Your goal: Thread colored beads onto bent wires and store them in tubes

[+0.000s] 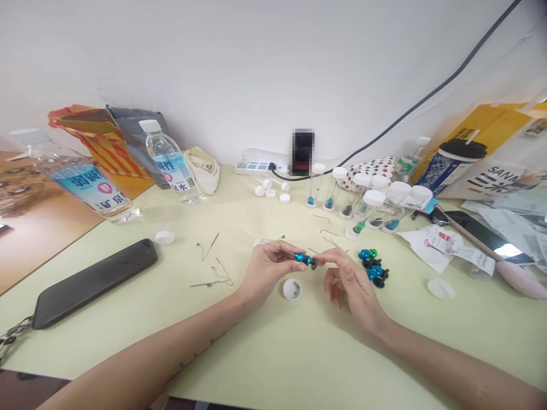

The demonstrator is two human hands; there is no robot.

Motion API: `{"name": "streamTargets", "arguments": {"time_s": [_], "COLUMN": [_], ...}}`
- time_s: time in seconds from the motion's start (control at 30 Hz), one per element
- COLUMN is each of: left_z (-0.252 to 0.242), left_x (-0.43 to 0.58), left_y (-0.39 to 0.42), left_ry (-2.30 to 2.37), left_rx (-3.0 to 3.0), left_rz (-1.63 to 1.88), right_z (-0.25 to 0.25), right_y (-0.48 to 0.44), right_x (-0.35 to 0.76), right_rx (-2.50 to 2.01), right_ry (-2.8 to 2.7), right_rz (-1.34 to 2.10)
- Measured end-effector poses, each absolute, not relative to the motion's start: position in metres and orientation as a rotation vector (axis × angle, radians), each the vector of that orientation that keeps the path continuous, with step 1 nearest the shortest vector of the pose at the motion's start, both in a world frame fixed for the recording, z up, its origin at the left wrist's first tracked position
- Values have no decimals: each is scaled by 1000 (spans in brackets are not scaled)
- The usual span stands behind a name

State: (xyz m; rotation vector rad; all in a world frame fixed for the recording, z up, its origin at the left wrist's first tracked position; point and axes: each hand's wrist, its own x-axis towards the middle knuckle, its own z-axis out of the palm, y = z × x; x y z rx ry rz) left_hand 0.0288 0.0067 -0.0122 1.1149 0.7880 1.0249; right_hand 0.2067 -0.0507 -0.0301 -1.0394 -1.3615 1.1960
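My left hand (267, 267) pinches a small blue metal fitting (302, 258) with a dark round end, between thumb and fingertips. A thin rod runs back from it over the hand. With its index finger stretched out, my right hand (352, 285) touches the dark end; its other fingers are loosely curled and hold nothing I can see. Just below the fitting stands a small white cap (292, 289) with tiny dark bits inside. Right of my right hand lies a pile of blue, green and black fittings (374, 272). Bent metal wires (216, 273) lie left of my left hand.
Several clear tubes with white caps (374, 198) stand at the back right, fittings inside. Loose white caps (270, 192) lie near the power strip (260, 165). Two water bottles (173, 165) and a phone (96, 282) are on the left. Receipts (448, 247) lie at right.
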Motion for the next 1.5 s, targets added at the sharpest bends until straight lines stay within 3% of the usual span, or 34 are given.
{"name": "streamTargets", "arguments": {"time_s": [1.5], "left_z": [-12], "left_x": [28], "left_y": [7], "left_ry": [843], "left_rx": [1136], "left_rz": [1031], "right_z": [-30], "right_y": [-51], "right_x": [207], "right_rx": [-1067], "right_ry": [-1339], "right_rz": [1242]}}
